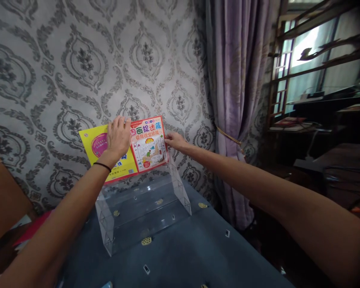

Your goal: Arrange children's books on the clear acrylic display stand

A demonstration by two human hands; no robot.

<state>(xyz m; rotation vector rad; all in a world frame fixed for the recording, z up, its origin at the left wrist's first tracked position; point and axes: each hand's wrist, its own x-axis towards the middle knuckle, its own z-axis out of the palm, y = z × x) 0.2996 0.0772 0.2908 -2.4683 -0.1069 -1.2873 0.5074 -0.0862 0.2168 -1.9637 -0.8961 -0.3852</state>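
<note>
A yellow book (126,163) and a red-bordered picture book (151,150) stand side by side on the upper tier of a clear acrylic display rack (180,186). My left hand (119,136), a dark band at its wrist, lies over the yellow book beside the seam, its fingers bent over the top edge. Its thumb is hidden. At the picture book's right edge, my right hand (175,141) pinches the border between thumb and fingers. Below the books, the lower tiers of the rack are see-through.
The rack stands on a dark blue patterned tablecloth (192,252) against a grey patterned wall (108,60). A tied purple curtain (234,100) hangs to the right. A brown box (6,200) and a red item (33,230) are at the left.
</note>
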